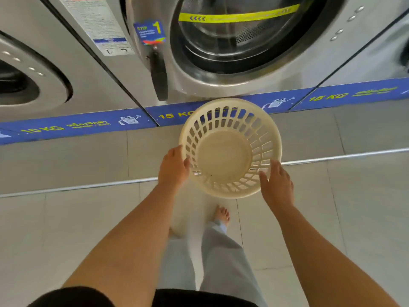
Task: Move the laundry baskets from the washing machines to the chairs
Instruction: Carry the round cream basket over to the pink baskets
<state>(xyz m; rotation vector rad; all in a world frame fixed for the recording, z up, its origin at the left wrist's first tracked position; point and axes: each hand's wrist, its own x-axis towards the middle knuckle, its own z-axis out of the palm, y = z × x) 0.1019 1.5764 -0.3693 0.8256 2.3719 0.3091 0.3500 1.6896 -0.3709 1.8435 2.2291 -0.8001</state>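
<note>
A round cream plastic laundry basket (223, 160) with slotted walls sits empty just in front of the middle washing machine (221, 69), over the tiled floor. My left hand (173, 168) presses on the basket's left rim with the thumb over the edge. My right hand (276, 182) is against its lower right rim, fingers spread along the wall. Whether the basket rests on the floor or is lifted I cannot tell. No chairs are in view.
Steel front-loading washers line the far side, one at the left (26, 80) and another at the right edge (394, 52). A blue strip (77, 127) marked 10 KG and 15 KG runs along their base. A metal floor rail (88, 186) crosses the tiles. My bare foot (222, 214) stands below the basket.
</note>
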